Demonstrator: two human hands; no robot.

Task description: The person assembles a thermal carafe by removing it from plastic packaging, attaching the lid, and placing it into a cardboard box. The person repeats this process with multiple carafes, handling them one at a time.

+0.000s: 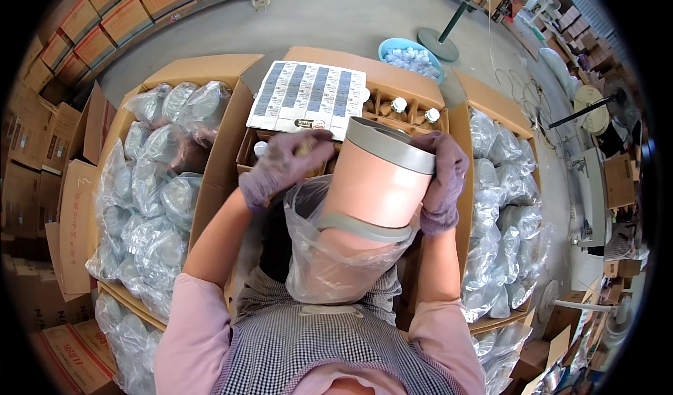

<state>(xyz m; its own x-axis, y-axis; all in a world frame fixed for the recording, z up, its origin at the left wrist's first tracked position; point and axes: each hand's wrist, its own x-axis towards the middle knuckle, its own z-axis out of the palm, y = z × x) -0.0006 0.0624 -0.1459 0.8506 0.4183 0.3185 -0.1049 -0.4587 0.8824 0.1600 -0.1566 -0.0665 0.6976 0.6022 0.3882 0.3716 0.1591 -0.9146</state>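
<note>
Pink canister (378, 188) in my right hand (443, 183)
My fingers (449, 153) clamp its rim (385, 150); my left hand (289, 162) is just left, its closure I can't tell; cartons (221, 153) flank both sides.

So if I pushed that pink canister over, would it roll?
The pink canister might roll, as its sides look round. Its shiny surface could feel slippery, and the loose clear plastic bag around its lower part would likely crumple.
</note>
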